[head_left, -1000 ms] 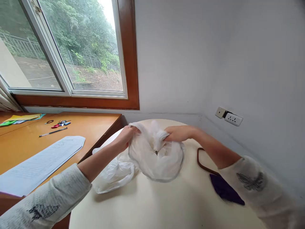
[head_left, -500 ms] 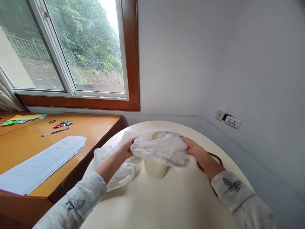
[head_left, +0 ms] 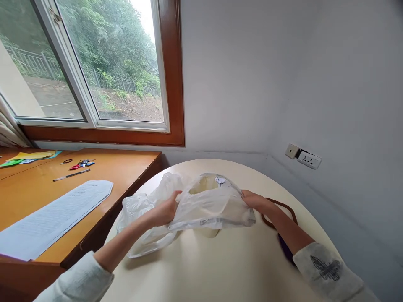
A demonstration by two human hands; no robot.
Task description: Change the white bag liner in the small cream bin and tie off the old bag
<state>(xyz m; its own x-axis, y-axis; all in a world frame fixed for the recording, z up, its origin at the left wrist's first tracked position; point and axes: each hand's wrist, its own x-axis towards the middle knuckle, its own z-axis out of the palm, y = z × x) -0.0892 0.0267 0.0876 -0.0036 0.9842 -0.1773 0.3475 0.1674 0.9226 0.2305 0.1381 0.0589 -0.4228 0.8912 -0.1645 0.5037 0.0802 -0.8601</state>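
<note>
A thin white translucent plastic bag (head_left: 214,205) is stretched around the upper part of a cream-coloured container (head_left: 206,232) on the round table. The container's pale inside and lower edge show; the bag covers most of its front. My left hand (head_left: 166,209) is closed on the bag's left side, thumb up. At the right side, my right hand (head_left: 254,200) grips the bag, its fingertips partly hidden. A crumpled white scrap (head_left: 220,180) shows at the container's opening. More crumpled white plastic (head_left: 138,205) lies left; whether it is the same bag I cannot tell.
The round cream table (head_left: 233,268) stands against the wall. A brown strap loop (head_left: 289,206) and a dark purple item (head_left: 285,251) lie beneath my right forearm. On the wooden desk (head_left: 126,167) are papers (head_left: 59,214), a pen (head_left: 71,175) and keys (head_left: 83,164).
Both hands have come lower and nearer, drawing the bag's front edge further down over the container. More of the container's inside shows now, and less of its lower front.
</note>
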